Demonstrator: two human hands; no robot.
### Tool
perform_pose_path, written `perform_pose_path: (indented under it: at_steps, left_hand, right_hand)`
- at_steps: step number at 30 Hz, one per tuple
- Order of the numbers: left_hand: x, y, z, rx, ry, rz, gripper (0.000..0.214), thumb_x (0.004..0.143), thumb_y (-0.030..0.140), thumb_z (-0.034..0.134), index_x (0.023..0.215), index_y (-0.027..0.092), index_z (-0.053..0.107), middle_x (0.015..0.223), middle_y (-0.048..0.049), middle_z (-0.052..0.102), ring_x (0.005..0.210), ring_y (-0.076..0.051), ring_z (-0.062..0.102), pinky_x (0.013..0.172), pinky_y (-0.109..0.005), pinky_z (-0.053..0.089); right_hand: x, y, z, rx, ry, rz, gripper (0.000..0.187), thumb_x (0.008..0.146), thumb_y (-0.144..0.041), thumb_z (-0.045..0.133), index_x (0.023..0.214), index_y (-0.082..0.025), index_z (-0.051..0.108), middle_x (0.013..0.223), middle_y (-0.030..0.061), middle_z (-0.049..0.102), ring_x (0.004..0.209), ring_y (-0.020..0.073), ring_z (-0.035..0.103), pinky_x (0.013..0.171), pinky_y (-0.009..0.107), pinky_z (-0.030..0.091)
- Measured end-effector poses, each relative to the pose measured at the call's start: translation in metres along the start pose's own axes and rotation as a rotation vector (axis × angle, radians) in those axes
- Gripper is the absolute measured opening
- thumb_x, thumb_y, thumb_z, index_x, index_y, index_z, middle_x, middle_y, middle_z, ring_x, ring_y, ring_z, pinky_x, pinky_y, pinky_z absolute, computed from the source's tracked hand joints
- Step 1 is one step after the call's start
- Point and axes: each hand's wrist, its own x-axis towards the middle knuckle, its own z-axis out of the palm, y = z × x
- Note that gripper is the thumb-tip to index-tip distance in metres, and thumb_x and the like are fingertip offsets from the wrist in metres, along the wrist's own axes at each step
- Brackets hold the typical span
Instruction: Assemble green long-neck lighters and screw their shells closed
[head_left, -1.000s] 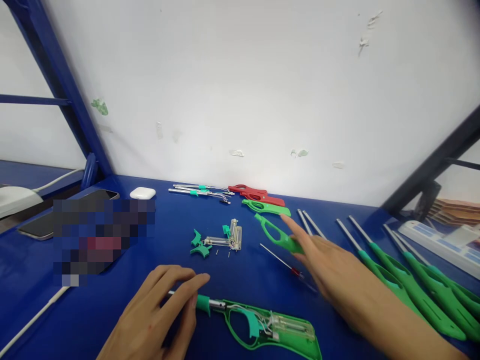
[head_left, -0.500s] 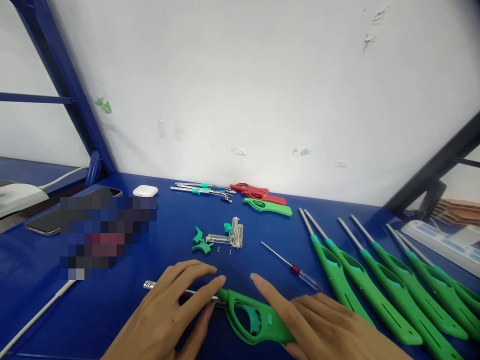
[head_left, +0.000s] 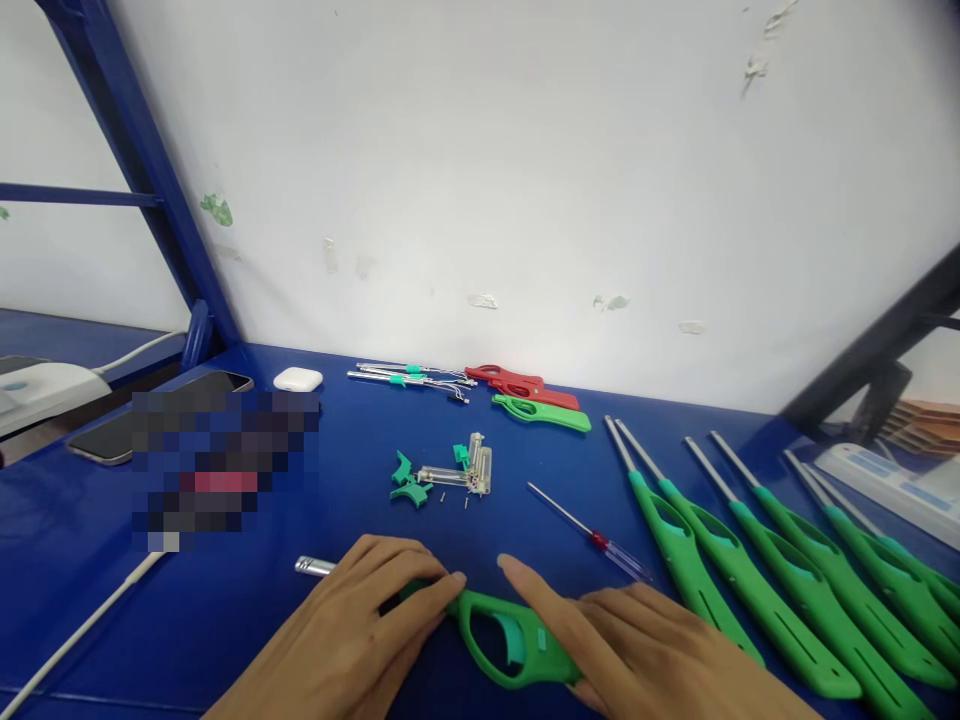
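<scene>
A green utility lighter (head_left: 551, 640) lies across the front of the blue table, with a teal trigger inside its loop. My left hand (head_left: 367, 610) pinches its neck, where the green body meets the metal tube (head_left: 313, 566); the fingers cover most of that joint. Around the handle end, my right hand (head_left: 645, 640) grips with one finger stretched along the top. Beyond the hands are teal triggers (head_left: 411, 490), clear fuel tanks (head_left: 481, 468) and tiny screws (head_left: 466, 503). A clear-handled screwdriver (head_left: 600, 540) rests beyond my right hand.
Several green lighters (head_left: 720, 560) lie in a row at the right. Red shells (head_left: 517, 385), a light green shell (head_left: 544, 413) and metal tubes with wires (head_left: 409, 378) sit by the wall. A phone (head_left: 97, 440), white earbud case (head_left: 298, 379) and cable (head_left: 82, 640) are left.
My left hand has closed in on the lighter's neck, its fingers now drawn together over the joint. The right hand keeps its hold on the handle. The view has shifted slightly.
</scene>
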Motion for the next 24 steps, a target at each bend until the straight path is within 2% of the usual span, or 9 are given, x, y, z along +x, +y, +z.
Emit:
perform_pose_path:
  at_steps: [3,6,10,14,18,24]
  left_hand:
    - [-0.005,0.0,0.003,0.024,0.017,-0.047,0.035,0.116,0.021,0.038,0.139,0.022,0.064,0.119,-0.0045,0.077,0.108,-0.02,0.075,0.094,-0.032,0.064]
    - [-0.01,0.0,0.006,0.072,0.044,-0.078,0.033,0.116,0.028,0.041,0.141,0.023,0.062,0.123,-0.0043,0.077,0.112,-0.022,0.075,0.099,-0.037,0.063]
    - [-0.008,0.001,0.004,0.04,-0.024,-0.068,0.033,0.115,0.024,0.042,0.141,0.025,0.063,0.122,-0.0033,0.076,0.111,-0.022,0.073,0.097,-0.036,0.063]
    - [-0.002,0.001,-0.001,-0.012,-0.076,-0.045,0.039,0.112,0.012,0.042,0.139,0.025,0.065,0.117,-0.0043,0.073,0.102,-0.022,0.071,0.09,-0.035,0.063]
    - [-0.003,0.0,-0.001,-0.034,-0.142,-0.048,0.046,0.105,0.004,0.043,0.137,0.026,0.066,0.119,-0.0063,0.071,0.099,-0.023,0.068,0.087,-0.036,0.062]
    - [-0.002,-0.001,-0.002,-0.098,-0.142,-0.058,0.056,0.101,-0.003,0.038,0.137,0.029,0.067,0.119,-0.0054,0.069,0.098,-0.02,0.067,0.086,-0.03,0.06]
  right_hand:
    - [-0.003,0.002,-0.002,0.024,0.025,0.007,0.062,0.117,-0.041,0.037,0.172,-0.018,0.02,0.092,0.0002,0.083,0.07,0.0173,0.078,0.06,0.026,0.059]
    - [-0.008,0.007,-0.005,0.029,0.074,0.041,0.061,0.118,-0.039,0.031,0.174,-0.02,0.014,0.085,-0.0025,0.081,0.064,0.0161,0.077,0.055,0.027,0.058]
    - [-0.009,0.013,-0.011,-0.042,0.103,0.083,0.058,0.118,-0.028,0.014,0.174,-0.016,0.008,0.084,-0.0012,0.082,0.061,0.0165,0.078,0.052,0.028,0.057]
    - [-0.004,0.015,-0.013,-0.096,0.103,0.076,0.056,0.117,-0.027,0.011,0.17,-0.012,0.02,0.08,-0.0012,0.081,0.057,0.0162,0.077,0.052,0.028,0.058]
    - [-0.001,0.015,-0.011,-0.117,0.106,0.079,0.053,0.116,-0.025,0.013,0.162,-0.011,0.034,0.087,0.001,0.084,0.063,0.0165,0.08,0.056,0.028,0.061]
    - [-0.003,0.015,-0.007,-0.174,0.112,0.078,0.052,0.115,-0.024,0.015,0.159,-0.01,0.039,0.088,0.0023,0.084,0.065,0.0186,0.081,0.059,0.031,0.062]
